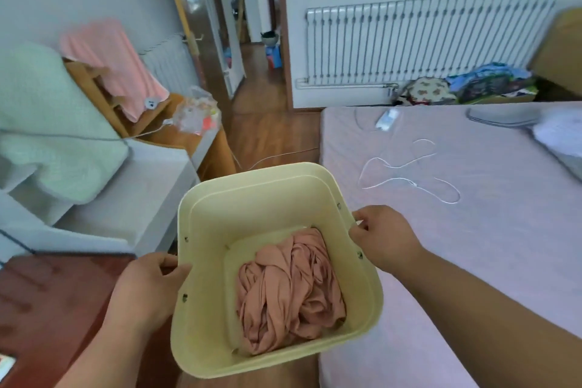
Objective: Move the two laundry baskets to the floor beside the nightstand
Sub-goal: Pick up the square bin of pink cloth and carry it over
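A pale yellow laundry basket hangs in the air between the bed and the furniture on the left. Inside it lies a crumpled pink cloth. My left hand grips the basket's left rim, fingers curled over the edge. My right hand holds the right rim by its side handle. A dark red nightstand top sits at the lower left, just beside my left hand. No second basket is visible.
The bed with a lilac sheet fills the right, with a white cable on it. A white cabinet with folded blankets stands at the left. A narrow strip of wooden floor runs toward the doorway. A radiator lines the far wall.
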Motion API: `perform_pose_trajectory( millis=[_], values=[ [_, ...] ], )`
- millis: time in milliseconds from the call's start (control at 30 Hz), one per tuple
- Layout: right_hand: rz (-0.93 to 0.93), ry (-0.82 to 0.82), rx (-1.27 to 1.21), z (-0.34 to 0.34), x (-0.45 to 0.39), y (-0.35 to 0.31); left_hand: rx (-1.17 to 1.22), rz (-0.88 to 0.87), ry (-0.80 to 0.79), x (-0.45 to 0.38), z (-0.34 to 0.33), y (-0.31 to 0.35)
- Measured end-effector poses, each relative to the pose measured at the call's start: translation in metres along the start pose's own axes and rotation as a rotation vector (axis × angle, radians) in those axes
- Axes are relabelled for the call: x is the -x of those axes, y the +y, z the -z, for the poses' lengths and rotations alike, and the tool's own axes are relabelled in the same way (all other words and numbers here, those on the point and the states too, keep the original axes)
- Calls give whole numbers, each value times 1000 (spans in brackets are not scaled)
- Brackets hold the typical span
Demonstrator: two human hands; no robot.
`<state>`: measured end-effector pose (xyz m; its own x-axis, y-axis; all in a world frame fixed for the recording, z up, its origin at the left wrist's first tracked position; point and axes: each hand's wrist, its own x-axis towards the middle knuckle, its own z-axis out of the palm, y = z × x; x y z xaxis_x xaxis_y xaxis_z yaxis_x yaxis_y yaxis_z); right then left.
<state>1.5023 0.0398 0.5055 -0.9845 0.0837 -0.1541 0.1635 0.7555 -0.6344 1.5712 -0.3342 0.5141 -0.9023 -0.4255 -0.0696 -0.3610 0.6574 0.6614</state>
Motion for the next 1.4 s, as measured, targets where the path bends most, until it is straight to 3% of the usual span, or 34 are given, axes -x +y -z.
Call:
perform_pose_trajectory(
  millis=[333, 600, 833, 1100, 1400],
  values=[
    [-361, 299, -83, 207, 93, 258, 13, -332, -326, 91, -218, 243],
    [-664, 542, -61, 326, 207, 426, 54, -560, -643, 203, -405, 394],
    [-919, 788, -145, 344, 310, 514, -75, -784, -885, 305, -534, 493],
    [-1298, 1009, -260, 339, 405, 554, -157, -1028, -1156, 436, -641, 564],
    [-1590, 1032, -354, 303, 475, 627, -360, -1121, -1336, 561, -720, 568]
  ],
)
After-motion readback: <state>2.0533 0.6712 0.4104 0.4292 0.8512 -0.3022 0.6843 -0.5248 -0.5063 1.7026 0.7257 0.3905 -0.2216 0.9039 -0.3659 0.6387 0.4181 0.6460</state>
